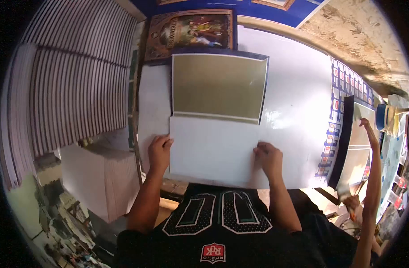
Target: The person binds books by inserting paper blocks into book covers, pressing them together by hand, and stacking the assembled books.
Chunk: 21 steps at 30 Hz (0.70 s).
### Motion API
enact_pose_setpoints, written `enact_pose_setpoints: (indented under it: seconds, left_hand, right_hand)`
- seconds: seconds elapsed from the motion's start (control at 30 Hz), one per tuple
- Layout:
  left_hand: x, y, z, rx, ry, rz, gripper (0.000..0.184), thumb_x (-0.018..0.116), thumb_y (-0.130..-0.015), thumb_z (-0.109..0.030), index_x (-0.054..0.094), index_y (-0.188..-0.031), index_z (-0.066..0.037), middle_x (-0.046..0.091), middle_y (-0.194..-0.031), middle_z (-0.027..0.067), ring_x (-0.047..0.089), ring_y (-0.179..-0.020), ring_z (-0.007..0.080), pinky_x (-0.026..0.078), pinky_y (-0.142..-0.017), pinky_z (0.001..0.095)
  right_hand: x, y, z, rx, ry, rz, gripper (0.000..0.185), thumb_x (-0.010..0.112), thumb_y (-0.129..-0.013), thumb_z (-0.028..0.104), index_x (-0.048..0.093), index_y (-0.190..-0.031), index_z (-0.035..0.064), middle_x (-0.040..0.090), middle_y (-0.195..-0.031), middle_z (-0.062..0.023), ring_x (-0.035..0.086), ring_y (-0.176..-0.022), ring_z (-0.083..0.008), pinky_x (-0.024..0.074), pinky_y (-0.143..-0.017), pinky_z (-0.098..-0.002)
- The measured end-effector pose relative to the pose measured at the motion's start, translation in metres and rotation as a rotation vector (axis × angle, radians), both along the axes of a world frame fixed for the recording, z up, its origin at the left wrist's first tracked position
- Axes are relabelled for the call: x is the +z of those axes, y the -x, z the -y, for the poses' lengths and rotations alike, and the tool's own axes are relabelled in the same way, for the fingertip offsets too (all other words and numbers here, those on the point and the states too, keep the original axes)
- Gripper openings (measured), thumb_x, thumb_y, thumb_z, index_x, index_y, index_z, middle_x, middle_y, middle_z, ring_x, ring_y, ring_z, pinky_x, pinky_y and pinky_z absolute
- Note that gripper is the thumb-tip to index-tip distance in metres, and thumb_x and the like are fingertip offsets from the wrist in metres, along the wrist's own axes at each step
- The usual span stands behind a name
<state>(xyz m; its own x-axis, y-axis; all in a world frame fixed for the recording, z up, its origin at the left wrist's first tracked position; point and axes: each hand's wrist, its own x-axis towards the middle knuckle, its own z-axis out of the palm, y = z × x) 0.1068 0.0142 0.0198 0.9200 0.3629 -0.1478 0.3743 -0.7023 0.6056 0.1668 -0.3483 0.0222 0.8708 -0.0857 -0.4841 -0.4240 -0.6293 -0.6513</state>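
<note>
On my feed, the white sheet [213, 145] lies flat on the bench [298, 85], a little below the middle of the frame. Its top edge meets the lower border of a khaki panel [217, 85] with a dark blue margin (I can't tell whether one overlaps the other). I have the left hand [159, 149] at the sheet's left edge, fingers bent and thumb towards the paper; whether it pinches that edge, I cannot tell. The right hand [268, 156], slightly blurred, is at the sheet's right side with its fingers curled, and I cannot tell if it grips anything either. At the upper centre of the frame, I see an illustrated cover [193, 33] just above the panel. Tall pale-edged stacks [79, 94] fill the upper left, with a paper block [86, 178] below them. At the right of the frame, another person's hand [365, 121] is over a second panel [358, 136], beside a blue-and-white printed strip [331, 127].
</note>
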Motion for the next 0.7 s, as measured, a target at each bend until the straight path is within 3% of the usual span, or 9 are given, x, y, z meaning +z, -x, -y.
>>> enact_pose_setpoints:
  seconds: [0.13,0.23,0.3,0.37,0.4,0.43,0.47,0.5,0.7]
  left_hand:
    - [-0.002,0.003,0.003,0.067,-0.062,-0.055,0.02,0.073,-0.082,-0.011,0.071,-0.099,0.0,0.065,-0.086,0.013,0.065,-0.077,0.0273,0.051,-0.071,0.0339]
    - [0.001,0.003,0.003,0.126,-0.017,-0.143,0.02,0.073,-0.083,-0.011,0.071,-0.1,0.0,0.065,-0.091,0.0125,0.064,-0.087,0.0277,0.05,-0.078,0.0354]
    - [0.002,0.008,0.008,-0.071,-0.29,-0.136,0.031,0.068,-0.085,-0.01,0.065,-0.114,0.0,0.061,-0.111,0.0172,0.059,-0.105,0.0332,0.046,-0.089,0.0432]
    - [0.007,-0.006,0.05,-0.024,-0.496,0.004,0.048,0.063,-0.087,-0.01,0.051,-0.132,0.001,0.05,-0.132,0.0224,0.047,-0.122,0.0419,0.037,-0.1,0.0522]
    - [0.002,-0.013,0.063,-0.145,-0.379,0.05,0.061,0.062,-0.087,-0.011,0.038,-0.141,0.003,0.04,-0.143,0.0252,0.039,-0.131,0.0461,0.031,-0.105,0.0578]
    - [-0.008,-0.017,0.08,-0.236,-0.34,0.077,0.064,0.062,-0.089,-0.02,0.036,-0.143,0.003,0.035,-0.149,0.0256,0.03,-0.138,0.046,0.026,-0.109,0.0588]
    - [-0.009,-0.023,0.102,-0.242,-0.369,-0.064,0.067,0.058,-0.092,-0.033,0.036,-0.144,0.003,0.029,-0.153,0.0249,0.024,-0.142,0.0454,0.022,-0.11,0.0607]
    - [-0.01,-0.027,0.111,-0.349,-0.373,-0.135,0.078,0.056,-0.094,-0.044,0.025,-0.15,0.001,0.021,-0.157,0.026,0.021,-0.143,0.0462,0.015,-0.112,0.0631]
    - [-0.032,-0.028,0.125,-0.365,-0.335,-0.18,0.083,0.051,-0.094,-0.051,0.025,-0.148,0.006,0.021,-0.156,0.0286,0.017,-0.144,0.0482,0.013,-0.112,0.0653]
  right_hand:
    - [0.007,0.002,-0.001,-0.01,-0.084,-0.035,0.023,0.074,-0.081,0.013,0.07,-0.1,0.0011,0.072,-0.086,-0.0153,0.071,-0.079,-0.0255,0.0541,-0.076,-0.0336]
    - [0.013,-0.003,-0.005,-0.001,-0.063,-0.045,0.023,0.074,-0.081,0.012,0.069,-0.101,0.0017,0.072,-0.088,-0.0145,0.071,-0.081,-0.0245,0.054,-0.076,-0.0334]
    - [0.014,-0.007,-0.005,0.023,-0.017,-0.118,0.025,0.074,-0.081,0.012,0.067,-0.104,0.0023,0.071,-0.091,-0.0146,0.071,-0.083,-0.0246,0.0541,-0.076,-0.0338]
    - [0.011,-0.006,-0.001,0.028,-0.052,-0.111,0.025,0.073,-0.082,0.011,0.067,-0.104,0.002,0.071,-0.091,-0.0149,0.071,-0.084,-0.025,0.0541,-0.076,-0.0344]
    - [0.009,-0.006,0.0,0.029,-0.084,-0.09,0.025,0.073,-0.082,0.011,0.066,-0.104,0.0017,0.071,-0.091,-0.0153,0.07,-0.084,-0.0254,0.0541,-0.076,-0.0349]
    - [0.009,-0.008,-0.001,0.044,-0.103,-0.094,0.025,0.073,-0.082,0.011,0.066,-0.104,0.0017,0.071,-0.091,-0.0153,0.07,-0.084,-0.0254,0.0541,-0.076,-0.0349]
    - [0.01,-0.01,-0.001,0.054,-0.071,-0.124,0.025,0.073,-0.082,0.012,0.065,-0.104,0.0015,0.071,-0.09,-0.0146,0.07,-0.083,-0.0254,0.0538,-0.076,-0.0349]
    - [0.011,-0.011,-0.001,0.059,-0.035,-0.154,0.026,0.073,-0.082,0.012,0.064,-0.103,0.0013,0.071,-0.088,-0.014,0.069,-0.081,-0.0254,0.0535,-0.076,-0.0348]
    - [0.015,-0.017,0.0,0.033,-0.114,-0.233,0.025,0.073,-0.082,0.011,0.064,-0.103,0.0012,0.07,-0.086,-0.0134,0.07,-0.079,-0.025,0.0538,-0.074,-0.0357]
